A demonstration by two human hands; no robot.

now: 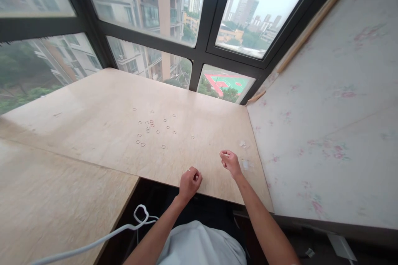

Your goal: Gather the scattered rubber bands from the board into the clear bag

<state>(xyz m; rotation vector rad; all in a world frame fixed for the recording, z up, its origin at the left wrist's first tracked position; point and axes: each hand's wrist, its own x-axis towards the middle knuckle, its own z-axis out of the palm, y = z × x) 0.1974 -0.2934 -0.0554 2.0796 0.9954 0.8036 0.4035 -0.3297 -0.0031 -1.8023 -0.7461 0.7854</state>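
My left hand is curled closed at the table's front edge, and a thin pale band shows on one finger. What its fingers enclose, if anything, is hidden. Further right, my right hand is held in a pinch over the table. A thin, pale sliver shows at its fingertips, too small to name. Left of both hands, several small thin rings lie scattered on the tabletop, with a few reddish ones among them. A lone ring lies nearest to my hands.
The wooden tabletop meets dark-framed windows behind and a flowered wall at right. Small clear plastic pieces and white scraps lie beside my right hand. A white cable crosses the lower left.
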